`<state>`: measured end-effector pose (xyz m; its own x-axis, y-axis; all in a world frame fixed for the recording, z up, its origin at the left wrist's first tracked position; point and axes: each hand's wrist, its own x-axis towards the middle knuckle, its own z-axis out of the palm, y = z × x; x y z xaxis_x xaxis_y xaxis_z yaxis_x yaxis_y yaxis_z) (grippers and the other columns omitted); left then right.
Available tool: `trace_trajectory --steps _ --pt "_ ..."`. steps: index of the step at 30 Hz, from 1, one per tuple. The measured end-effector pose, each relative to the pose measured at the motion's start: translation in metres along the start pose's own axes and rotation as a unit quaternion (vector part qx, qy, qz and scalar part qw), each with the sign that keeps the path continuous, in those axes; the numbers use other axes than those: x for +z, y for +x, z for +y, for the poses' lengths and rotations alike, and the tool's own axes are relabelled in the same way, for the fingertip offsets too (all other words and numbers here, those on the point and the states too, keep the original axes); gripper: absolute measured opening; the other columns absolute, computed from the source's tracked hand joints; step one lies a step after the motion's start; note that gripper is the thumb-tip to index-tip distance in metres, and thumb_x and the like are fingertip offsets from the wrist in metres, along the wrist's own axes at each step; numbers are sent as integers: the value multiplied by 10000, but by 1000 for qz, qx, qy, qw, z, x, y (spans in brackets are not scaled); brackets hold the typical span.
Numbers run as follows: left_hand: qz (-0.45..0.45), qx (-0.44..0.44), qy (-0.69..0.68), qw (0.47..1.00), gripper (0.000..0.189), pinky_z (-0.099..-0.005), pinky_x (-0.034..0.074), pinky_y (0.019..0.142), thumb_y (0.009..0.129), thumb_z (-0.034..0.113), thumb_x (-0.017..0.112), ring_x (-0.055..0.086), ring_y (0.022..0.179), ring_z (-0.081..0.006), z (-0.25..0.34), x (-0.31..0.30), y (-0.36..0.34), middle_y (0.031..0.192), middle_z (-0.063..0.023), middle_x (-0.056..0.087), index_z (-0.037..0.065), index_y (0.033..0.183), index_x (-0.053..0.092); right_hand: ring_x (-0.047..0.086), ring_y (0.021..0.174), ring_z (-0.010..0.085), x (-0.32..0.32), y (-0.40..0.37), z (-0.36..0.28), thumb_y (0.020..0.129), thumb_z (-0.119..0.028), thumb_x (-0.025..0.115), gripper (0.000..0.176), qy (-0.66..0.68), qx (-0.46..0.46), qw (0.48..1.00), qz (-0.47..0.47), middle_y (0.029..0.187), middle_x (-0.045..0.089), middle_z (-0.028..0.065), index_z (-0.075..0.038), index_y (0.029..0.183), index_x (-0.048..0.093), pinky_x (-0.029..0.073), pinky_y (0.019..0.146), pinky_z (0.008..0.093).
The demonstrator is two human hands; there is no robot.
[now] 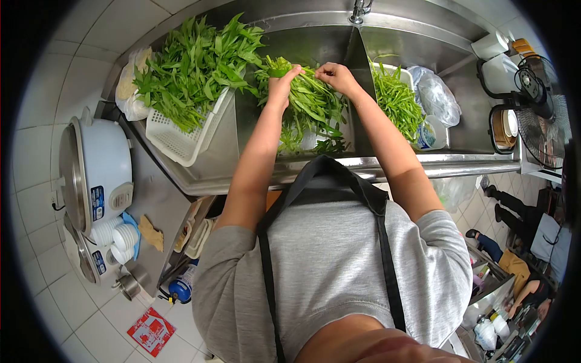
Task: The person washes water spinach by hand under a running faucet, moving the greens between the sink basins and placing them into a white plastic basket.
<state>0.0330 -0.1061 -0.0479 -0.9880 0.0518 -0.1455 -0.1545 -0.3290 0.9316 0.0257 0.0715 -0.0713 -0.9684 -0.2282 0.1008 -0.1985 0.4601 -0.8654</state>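
My left hand (282,86) is closed around the stem end of a bunch of leafy greens (315,100), which look like water spinach, over the middle sink basin. A green band shows around the stems by my thumb. To the right, my right hand (336,78) pinches at the bunch, with a stem running up to its fingertips. Loose leaves lie lower in the basin, partly under water. Left of my hands, a big heap of the same greens (196,66) rests on a white perforated basket (181,140).
A basket of cut green stems (396,100) and a clear plastic bag (437,97) are in the right basin. The faucet (359,11) stands behind. A fan (538,109) is at right, a large rice cooker (100,169) at left. Other people (517,266) are at lower right.
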Motion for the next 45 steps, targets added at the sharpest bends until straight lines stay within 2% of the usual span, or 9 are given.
trace_trajectory --steps 5,7,13,17,19,20,29,41,45 --pt "-14 -2 -12 1000 166 -274 453 672 735 106 645 574 726 -146 -5 -2 1 776 -76 613 20 852 564 522 683 98 0 -1 5 791 -121 557 114 120 54 991 8 748 575 12 -18 812 601 430 656 236" --pt "-8 44 51 998 158 -268 433 718 736 90 639 572 752 -142 -5 1 -2 778 -75 614 19 855 563 487 623 111 2 0 6 771 -114 567 103 375 112 920 22 682 549 11 -11 772 581 421 593 264" --pt "18 82 10 996 134 -266 410 747 740 72 629 563 745 -138 -11 12 -4 771 -66 614 26 851 568 526 643 151 -5 1 12 798 -99 523 60 605 200 757 143 686 524 53 -43 819 533 462 575 305" --pt "33 81 11 996 111 -268 414 731 755 71 617 559 746 -135 -12 4 -1 783 -66 612 31 844 565 504 601 103 -32 -15 3 803 -135 528 85 498 156 850 66 639 535 3 -59 820 563 418 570 251" --pt "26 78 6 997 98 -272 421 715 763 72 610 558 748 -135 -11 4 -2 785 -66 612 32 839 563 511 646 73 -36 -23 -23 777 -171 576 144 178 162 970 -39 701 585 11 -40 827 606 411 613 235" --pt "22 72 -13 997 94 -273 424 709 767 74 607 558 748 -136 -11 6 -2 790 -66 612 33 838 561 521 697 64 -21 -17 1 746 -196 622 193 161 56 984 -54 774 614 14 -32 846 632 410 651 230" --pt "25 54 103 993 130 -263 419 663 745 114 643 542 695 -115 -8 4 -5 772 -35 599 32 831 590 568 688 227 -26 -13 -14 673 -116 620 148 -156 -36 987 -2 736 561 91 -49 805 625 434 636 298" --pt "64 55 77 993 90 -249 420 631 725 66 635 548 651 -121 -22 13 -2 737 -33 594 18 786 589 572 693 232 4 -15 -12 709 -94 583 89 -74 -87 990 80 736 582 71 -34 771 602 440 628 314" --pt "92 65 66 991 96 -253 418 652 721 72 642 547 672 -121 -27 13 1 754 -32 597 19 787 597 398 463 38 -7 -11 1 784 -117 535 64 379 181 891 176 670 566 -11 -98 787 596 277 393 184"
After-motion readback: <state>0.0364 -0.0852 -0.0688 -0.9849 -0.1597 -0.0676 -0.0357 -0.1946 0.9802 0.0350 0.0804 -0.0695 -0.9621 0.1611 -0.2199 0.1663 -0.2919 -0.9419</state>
